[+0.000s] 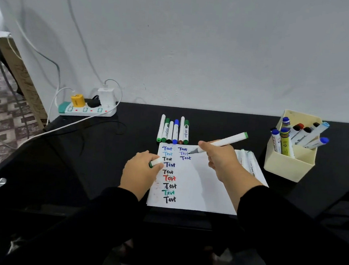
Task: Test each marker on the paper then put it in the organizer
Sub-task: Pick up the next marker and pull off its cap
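A white paper [204, 189] lies on the black table, with "Test" written down it in blue, black, red and green. My right hand [219, 156] grips a white marker with a green end [229, 140], uncapped, its tip at the paper beside the second column of words. At the sheet's left edge my left hand [141, 169] is closed around the green marker cap [154, 163]. Several capped markers [173, 130] lie in a row just behind the paper. The cream organizer [288, 164] stands at the right, holding several markers.
A few more white markers [248, 161] lie on the paper's right edge behind my right wrist. A power strip [85, 108] with chargers and trailing cables sits at the back left. The wall runs close behind the table.
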Demonstrator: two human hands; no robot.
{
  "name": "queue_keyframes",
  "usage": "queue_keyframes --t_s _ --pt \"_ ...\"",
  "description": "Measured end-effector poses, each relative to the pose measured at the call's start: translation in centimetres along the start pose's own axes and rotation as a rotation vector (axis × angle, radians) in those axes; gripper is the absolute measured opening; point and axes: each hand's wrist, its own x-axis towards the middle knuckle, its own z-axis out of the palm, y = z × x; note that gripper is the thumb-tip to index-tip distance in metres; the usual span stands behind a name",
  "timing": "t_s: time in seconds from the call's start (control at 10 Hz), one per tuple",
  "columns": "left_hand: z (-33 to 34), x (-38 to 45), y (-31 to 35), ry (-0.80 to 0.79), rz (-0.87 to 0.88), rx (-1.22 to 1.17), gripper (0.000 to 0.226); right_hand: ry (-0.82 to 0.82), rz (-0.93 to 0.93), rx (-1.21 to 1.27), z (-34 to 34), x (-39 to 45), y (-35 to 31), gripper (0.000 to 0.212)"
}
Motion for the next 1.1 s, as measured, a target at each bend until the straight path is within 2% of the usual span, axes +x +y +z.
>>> queue_keyframes --t_s 0.1,0.2,0.3,0.4,0.5,0.9,1.1 --pt "0.5 0.2 -0.9 -0.07 -0.008 0.145 0.037 0.007 -0.025 -0.023 0.6 0.5 0.6 0.014" --pt "1.0 0.2 -1.5 -0.072 0.002 0.142 0.037 -0.046 -0.135 -0.112 1.3 1.1 1.1 0.016" --pt "1.1 0.4 -1.6 -0.069 0.002 0.155 0.038 -0.024 -0.207 -0.194 1.9 1.5 1.7 0.025" --pt "1.2 0.5 -1.7 -0.062 -0.006 0.134 0.036 0.021 -0.21 -0.195 2.2 1.9 2.4 0.036" --pt "1.0 0.4 -1.7 -0.045 -0.02 0.075 0.031 0.014 -0.212 -0.181 2.3 1.8 3.3 0.039" --pt "1.4 0.5 -1.6 -0.049 -0.023 0.168 0.038 -0.011 -0.295 -0.296 2.5 1.5 3.7 0.038" --pt "1.4 0.3 -1.5 -0.047 -0.026 0.171 0.038 0.034 -0.292 -0.26 2.2 1.5 3.5 0.037"
